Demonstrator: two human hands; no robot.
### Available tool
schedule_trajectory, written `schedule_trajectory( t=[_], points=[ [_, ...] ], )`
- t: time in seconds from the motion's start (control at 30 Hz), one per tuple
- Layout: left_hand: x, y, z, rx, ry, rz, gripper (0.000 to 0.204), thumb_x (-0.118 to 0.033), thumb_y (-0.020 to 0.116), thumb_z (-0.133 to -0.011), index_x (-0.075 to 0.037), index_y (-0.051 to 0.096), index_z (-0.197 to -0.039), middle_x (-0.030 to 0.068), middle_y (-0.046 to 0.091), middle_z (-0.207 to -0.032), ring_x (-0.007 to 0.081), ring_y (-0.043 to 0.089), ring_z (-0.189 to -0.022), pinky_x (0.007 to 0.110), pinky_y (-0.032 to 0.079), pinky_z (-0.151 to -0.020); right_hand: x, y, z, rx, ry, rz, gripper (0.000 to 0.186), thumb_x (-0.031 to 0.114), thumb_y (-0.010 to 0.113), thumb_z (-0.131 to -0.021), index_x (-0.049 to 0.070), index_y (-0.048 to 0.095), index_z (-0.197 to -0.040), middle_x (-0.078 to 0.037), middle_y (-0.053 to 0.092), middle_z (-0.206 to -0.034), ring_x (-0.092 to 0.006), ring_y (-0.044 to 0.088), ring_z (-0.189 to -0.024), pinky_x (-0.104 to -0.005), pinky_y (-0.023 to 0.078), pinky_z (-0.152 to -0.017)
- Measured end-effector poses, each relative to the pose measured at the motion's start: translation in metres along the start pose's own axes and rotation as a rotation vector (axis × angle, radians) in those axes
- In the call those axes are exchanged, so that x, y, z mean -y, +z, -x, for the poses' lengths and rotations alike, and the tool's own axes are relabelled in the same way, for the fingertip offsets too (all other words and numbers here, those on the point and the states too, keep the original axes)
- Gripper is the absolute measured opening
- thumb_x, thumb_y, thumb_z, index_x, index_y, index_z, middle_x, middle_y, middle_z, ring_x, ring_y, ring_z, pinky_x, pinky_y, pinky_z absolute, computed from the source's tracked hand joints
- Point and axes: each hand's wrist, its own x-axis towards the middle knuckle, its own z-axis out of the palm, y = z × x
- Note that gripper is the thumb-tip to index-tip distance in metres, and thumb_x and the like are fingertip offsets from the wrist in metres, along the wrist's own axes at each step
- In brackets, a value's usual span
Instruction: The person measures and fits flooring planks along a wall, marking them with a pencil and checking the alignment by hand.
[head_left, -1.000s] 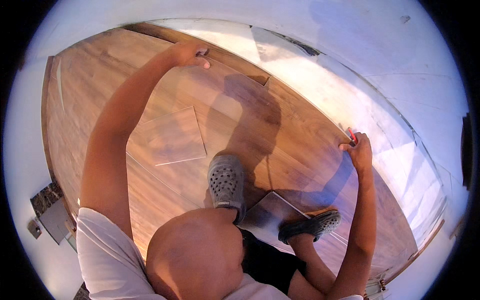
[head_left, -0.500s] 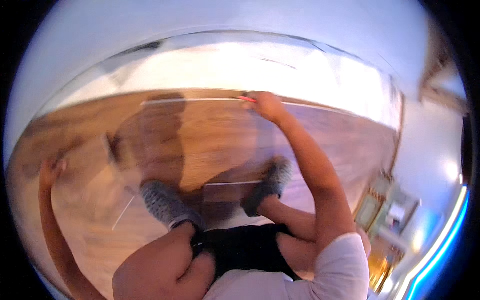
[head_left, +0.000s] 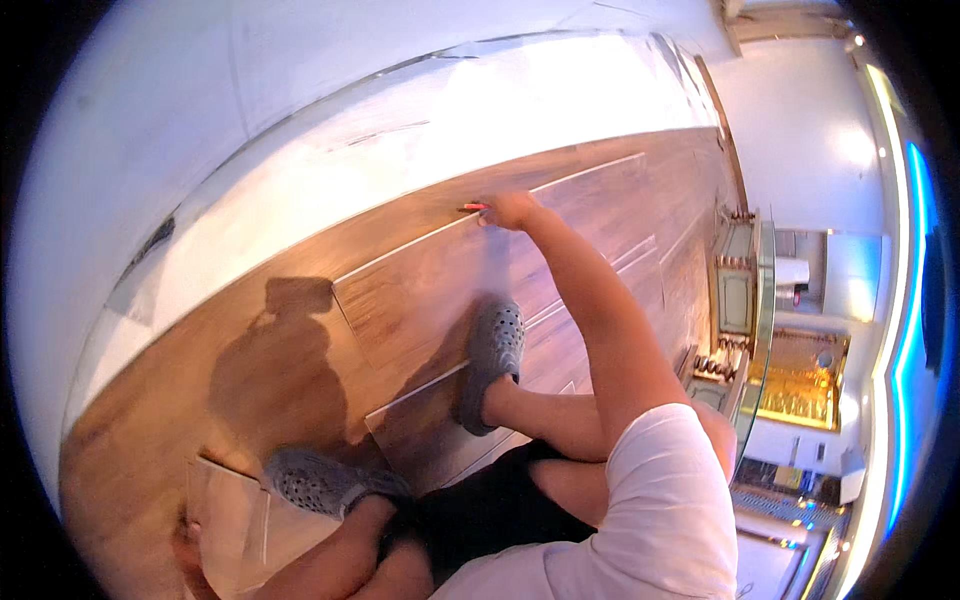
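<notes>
Holding a slim red tool [head_left: 473, 207] in the right hand [head_left: 510, 211], near the far edge of a wood-look plank [head_left: 400, 290] lying on the floor [head_left: 150, 410]. At lower left, with the left hand [head_left: 187, 542] right by a short board [head_left: 228, 510]; cannot tell whether gripping it. Wearing grey clogs [head_left: 495, 345], one near that board.

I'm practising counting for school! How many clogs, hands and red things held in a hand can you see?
Clogs: 2 (left clog, right clog)
Hands: 2 (left hand, right hand)
Held red thing: 1
Total: 5
</notes>
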Motion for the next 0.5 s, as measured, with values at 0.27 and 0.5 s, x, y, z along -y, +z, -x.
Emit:
schedule_trajectory(
  t=[0.27, 0.5],
  points=[
    [0.068, -0.035, -0.073, -0.277, 0.584, -0.540, 0.048, -0.035, 0.064, -0.096, 0.007, 0.060, -0.119, 0.0264, 0.066, -0.108, 0.0406, 0.064, -0.097, 0.049, 0.052, -0.083, -0.047, 0.036, 0.014, -0.168, 0.021, 0.097, 0.019, 0.022, 0.060, -0.089, 0.017, 0.073, -0.102, -0.012, 0.072, -0.106, -0.0340, 0.069, -0.101, -0.0483, 0.055, -0.080],
    [-0.207, 0.046, -0.080, 0.177, 0.664, -0.231, 0.044, -0.032, 0.063, -0.095, 0.006, 0.061, -0.117, 0.0231, 0.067, -0.107, 0.0374, 0.065, -0.097, 0.048, 0.052, -0.084, -0.166, 0.081, 0.138, -0.049, 0.290, 0.040, 0.021, 0.022, 0.056, -0.092, 0.007, 0.070, -0.098, -0.021, 0.070, -0.096, -0.0405, 0.067, -0.093, -0.0518, 0.052, -0.079]
  ],
)
